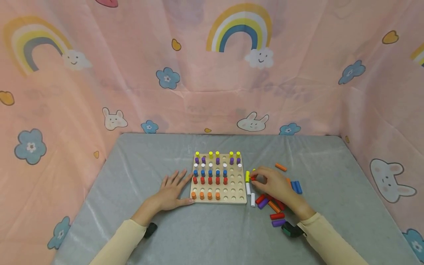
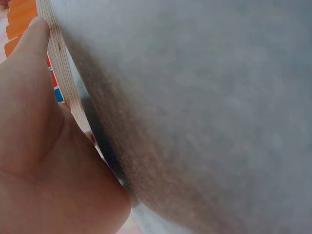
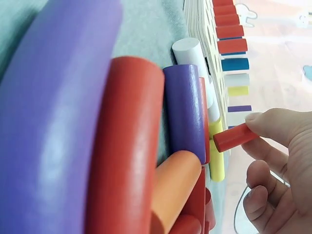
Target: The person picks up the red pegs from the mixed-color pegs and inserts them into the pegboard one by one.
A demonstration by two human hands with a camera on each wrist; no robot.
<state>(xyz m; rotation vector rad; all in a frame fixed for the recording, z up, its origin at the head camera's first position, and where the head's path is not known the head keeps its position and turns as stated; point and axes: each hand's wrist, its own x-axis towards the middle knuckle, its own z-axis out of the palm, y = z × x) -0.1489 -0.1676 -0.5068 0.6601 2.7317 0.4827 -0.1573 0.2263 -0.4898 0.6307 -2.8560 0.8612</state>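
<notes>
Pinching a red peg (image 3: 236, 138) btwn thumb & finger, R hand (image 1: 276, 184) is nearly closed, other fingers loosely bent, just off the R edge of the wooden board (image 1: 229, 194). L hand (image 1: 172, 193): fingers extended & spread, gripping nothing; thumb touches the board's near L corner, index at its L edge. Board lies approx. mid-table (image 1: 331, 176), apart from the table's far edge. Standing rows, board's far edge to near: yellow pegs (image 1: 210, 155), purple pegs (image 1: 217, 161), white pegs (image 1: 210, 166), blue pegs (image 1: 210, 173), red row (image 1: 210, 180); orange pegs (image 1: 209, 195) along near edge. Loose pegs, mixed colours, lie off the board's R edge, incl. a yellow one (image 1: 247, 176) beside it & an orange one (image 1: 281, 167) nearest the table's far edge.
</notes>
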